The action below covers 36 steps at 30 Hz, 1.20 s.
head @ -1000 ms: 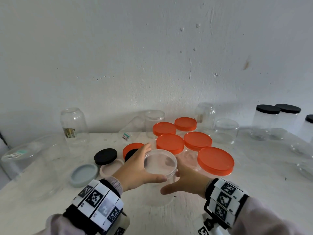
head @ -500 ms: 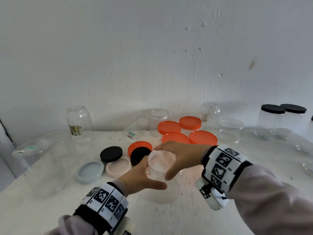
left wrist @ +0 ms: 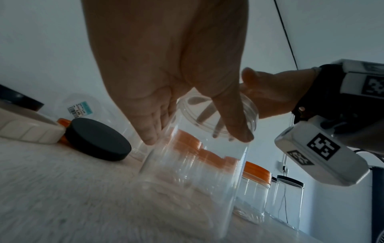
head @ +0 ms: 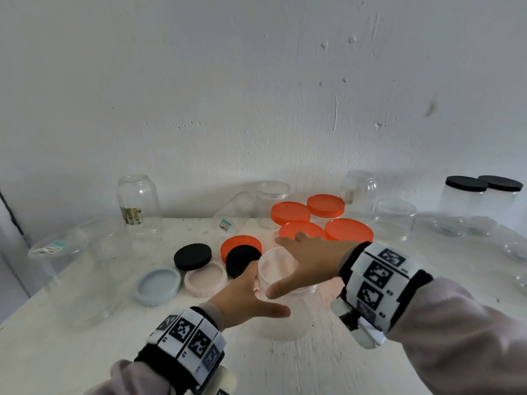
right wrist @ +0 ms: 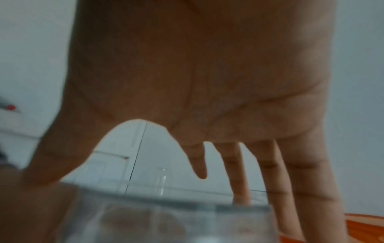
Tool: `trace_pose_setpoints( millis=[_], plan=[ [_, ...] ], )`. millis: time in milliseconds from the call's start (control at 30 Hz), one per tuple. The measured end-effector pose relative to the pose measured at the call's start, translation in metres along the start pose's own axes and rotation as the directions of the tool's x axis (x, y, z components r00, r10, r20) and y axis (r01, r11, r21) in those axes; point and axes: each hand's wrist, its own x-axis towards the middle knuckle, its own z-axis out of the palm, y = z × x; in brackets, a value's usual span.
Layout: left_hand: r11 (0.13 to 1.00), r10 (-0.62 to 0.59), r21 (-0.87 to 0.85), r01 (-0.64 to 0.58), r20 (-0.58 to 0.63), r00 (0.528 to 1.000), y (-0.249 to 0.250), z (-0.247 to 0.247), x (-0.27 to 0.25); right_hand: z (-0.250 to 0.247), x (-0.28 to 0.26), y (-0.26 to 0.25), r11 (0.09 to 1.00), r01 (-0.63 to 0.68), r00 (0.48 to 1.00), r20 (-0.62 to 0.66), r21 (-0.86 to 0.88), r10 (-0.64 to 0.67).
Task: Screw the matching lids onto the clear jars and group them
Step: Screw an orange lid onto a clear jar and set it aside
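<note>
A clear jar (head: 285, 309) (left wrist: 197, 172) stands at the table's front centre with a clear lid (head: 275, 266) on its mouth. My left hand (head: 251, 297) holds the jar's upper body, thumb across the front and fingers (left wrist: 149, 131) on the far side. My right hand (head: 302, 263) hovers flat over the lid with fingers (right wrist: 239, 172) spread and straight, and its thumb reaches down to the rim. The right wrist view is blurred; the jar's top (right wrist: 166, 222) fills its bottom edge.
Loose lids lie left of the jar: two black (head: 192, 256) (head: 243, 260), an orange one (head: 241, 245), a grey-blue one (head: 158, 285) and a pink one (head: 206, 277). Orange-lidded jars (head: 348, 229) stand behind, black-lidded jars (head: 466, 203) far right. Open jars (head: 138, 203) line the wall.
My right hand has left the jar's right side, risen and swung over the lid with its fingers spread. My left hand has stayed on the jar.
</note>
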Motion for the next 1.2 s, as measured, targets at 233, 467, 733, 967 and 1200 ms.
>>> trace_pose_setpoints(
  millis=[233,467,733,967,1200],
  plan=[
    [1.0,-0.012,0.013,0.012,-0.01,1.0,-0.003,0.0,0.003,-0.015,-0.005,-0.001,0.997,0.054,0.996,0.063,0.05,-0.057],
    [0.999,0.033,-0.003,-0.033,0.016,0.999,-0.007,0.0,0.005,-0.007,-0.002,-0.01,0.996,-0.085,0.995,0.04,-0.039,0.086],
    [0.998,0.058,-0.023,-0.058,0.023,0.998,-0.007,0.0,0.006,-0.017,-0.006,-0.009,0.999,-0.026,0.997,0.079,0.023,0.024],
    [0.999,0.054,-0.003,-0.053,0.01,0.999,-0.009,-0.001,0.008,-0.014,-0.005,-0.005,0.998,-0.062,0.997,0.04,-0.021,0.062],
    [0.999,0.048,-0.006,-0.048,0.017,0.999,-0.008,-0.001,0.007,-0.009,-0.005,-0.011,0.999,-0.028,1.0,0.009,-0.027,0.028]
  ],
)
